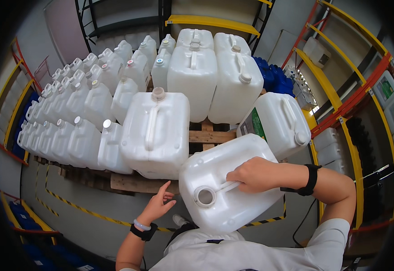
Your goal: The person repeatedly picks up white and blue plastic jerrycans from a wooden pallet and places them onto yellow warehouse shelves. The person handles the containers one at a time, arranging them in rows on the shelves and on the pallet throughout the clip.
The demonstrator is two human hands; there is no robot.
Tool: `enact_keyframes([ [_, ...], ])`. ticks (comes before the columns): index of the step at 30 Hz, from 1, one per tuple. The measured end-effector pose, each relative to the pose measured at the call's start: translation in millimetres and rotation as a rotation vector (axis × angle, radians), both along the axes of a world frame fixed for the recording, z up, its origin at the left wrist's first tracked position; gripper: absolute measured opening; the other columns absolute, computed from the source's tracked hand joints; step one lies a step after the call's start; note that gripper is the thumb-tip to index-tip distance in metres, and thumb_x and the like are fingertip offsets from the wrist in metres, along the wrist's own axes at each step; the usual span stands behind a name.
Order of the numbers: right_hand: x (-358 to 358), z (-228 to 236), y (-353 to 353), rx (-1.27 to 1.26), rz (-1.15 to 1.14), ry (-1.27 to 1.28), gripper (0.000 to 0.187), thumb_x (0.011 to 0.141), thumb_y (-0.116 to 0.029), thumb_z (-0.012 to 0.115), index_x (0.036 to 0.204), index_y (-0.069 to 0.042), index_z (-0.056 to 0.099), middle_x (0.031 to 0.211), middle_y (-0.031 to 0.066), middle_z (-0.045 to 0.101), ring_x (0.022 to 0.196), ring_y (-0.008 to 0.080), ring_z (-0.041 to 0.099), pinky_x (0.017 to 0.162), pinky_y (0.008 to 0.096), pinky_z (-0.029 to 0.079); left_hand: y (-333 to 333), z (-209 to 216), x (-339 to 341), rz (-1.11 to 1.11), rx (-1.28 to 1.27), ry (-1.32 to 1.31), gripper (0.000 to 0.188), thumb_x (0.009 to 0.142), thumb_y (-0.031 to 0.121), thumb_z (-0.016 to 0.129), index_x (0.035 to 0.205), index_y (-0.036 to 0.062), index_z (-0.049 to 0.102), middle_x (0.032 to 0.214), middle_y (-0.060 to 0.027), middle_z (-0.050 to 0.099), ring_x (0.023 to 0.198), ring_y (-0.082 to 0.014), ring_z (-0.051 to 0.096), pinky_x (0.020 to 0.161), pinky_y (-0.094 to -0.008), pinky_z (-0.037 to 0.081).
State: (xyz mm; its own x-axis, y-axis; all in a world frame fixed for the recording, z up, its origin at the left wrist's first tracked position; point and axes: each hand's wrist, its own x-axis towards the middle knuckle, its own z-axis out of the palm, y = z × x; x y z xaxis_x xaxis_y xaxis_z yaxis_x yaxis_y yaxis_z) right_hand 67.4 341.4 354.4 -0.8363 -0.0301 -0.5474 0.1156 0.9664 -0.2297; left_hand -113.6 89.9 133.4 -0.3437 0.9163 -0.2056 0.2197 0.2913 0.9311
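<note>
A large white plastic jerrycan [246,210] hangs tilted close in front of my body, its round mouth uncapped and facing up. My right hand [253,175] is closed around its moulded top handle. Off to the left of that jerrycan, my left hand [157,205] is held free with its fingers apart, touching nothing I can see. Just beyond my left hand stands another large capped jerrycan [174,117] on the wooden pallet [134,183]. A further jerrycan [276,113] with a green label stands behind the held one, on the right.
Many smaller white canisters [77,140] crowd the pallets at left. Tall jerrycans [192,67] are stacked at the back, beside blue containers [276,77]. Yellow and red shelving [337,104] stands on the right. Black-and-yellow tape [86,210] marks the floor. A dark cable [303,221] runs at lower right.
</note>
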Motion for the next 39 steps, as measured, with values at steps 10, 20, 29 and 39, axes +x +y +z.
enact_keyframes([
  [10, -10, -16, 44, 0.219, 0.347, 0.172, 0.028, 0.071, -0.002, 0.056, 0.092, -0.018, 0.066, 0.085, 0.0009, 0.060, 0.096, 0.0187, 0.055, 0.088, 0.0441, 0.036, 36, -24, 35, -0.117, 0.070, -0.176, 0.095, 0.073, 0.017, 0.074, 0.144, 0.0072, 0.013, 0.099, -0.0179, 0.063, 0.083, -0.0243, 0.064, 0.079, -0.0330, 0.049],
  [20, -38, -46, 138, 0.332, 0.409, 0.198, 0.025, 0.065, 0.001, 0.061, 0.082, -0.016, 0.067, 0.086, -0.0009, 0.058, 0.100, 0.0181, 0.053, 0.092, 0.0398, 0.036, 132, -42, 65, -0.077, 0.007, -0.027, 0.098, 0.075, 0.035, 0.071, 0.142, -0.0030, 0.010, 0.092, -0.0202, 0.065, 0.084, -0.0290, 0.065, 0.078, -0.0348, 0.050],
  [29, -21, -64, 173, 0.359, 0.387, 0.245, 0.023, 0.074, -0.004, 0.058, 0.088, -0.018, 0.068, 0.095, 0.0010, 0.061, 0.100, 0.0184, 0.054, 0.080, 0.0332, 0.043, 179, -43, 57, -0.091, -0.129, 0.096, 0.117, 0.062, 0.046, 0.078, 0.142, -0.0037, 0.009, 0.098, -0.0235, 0.063, 0.085, -0.0320, 0.065, 0.079, -0.0352, 0.050],
  [39, 91, -13, 236, 0.377, -0.570, 0.747, 0.036, 0.076, -0.013, 0.063, 0.112, -0.008, 0.056, 0.113, 0.0106, 0.057, 0.105, 0.0298, 0.053, 0.087, 0.0394, 0.045, 168, 47, 53, 0.131, 0.216, 0.400, 0.087, 0.065, 0.027, 0.082, 0.134, 0.0009, 0.036, 0.106, -0.0129, 0.054, 0.098, -0.0239, 0.054, 0.086, -0.0349, 0.046],
])
